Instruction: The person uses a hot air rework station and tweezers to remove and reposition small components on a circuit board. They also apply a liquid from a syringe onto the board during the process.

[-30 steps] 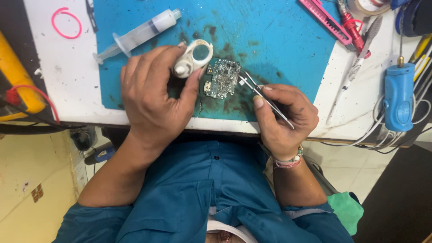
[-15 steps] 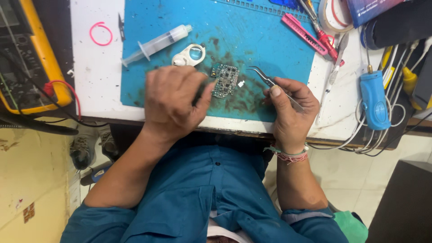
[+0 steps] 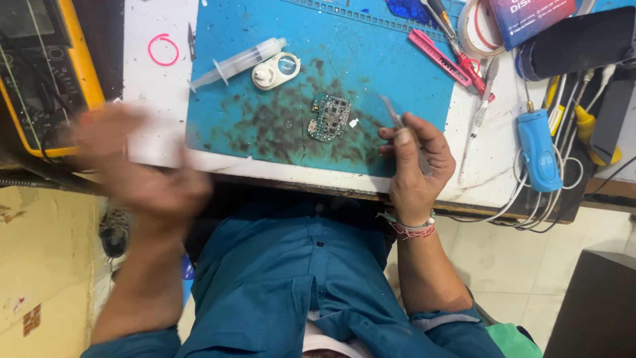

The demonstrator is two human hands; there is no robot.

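Two fingers of the right hand (image 3: 416, 162) are pinching slim metal tweezers (image 3: 397, 120) just beside the small green circuit board (image 3: 329, 118), lying free on the stained blue mat (image 3: 265, 126). Left hand (image 3: 142, 172) is blurring; its fingers cannot be read. Unsteadied, the board could skid under the tips.

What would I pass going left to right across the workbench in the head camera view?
Yellow multimeter → pink ring → syringe → white magnifier → small circuit board → right hand holding tweezers → red cutter → blue handheld tool.
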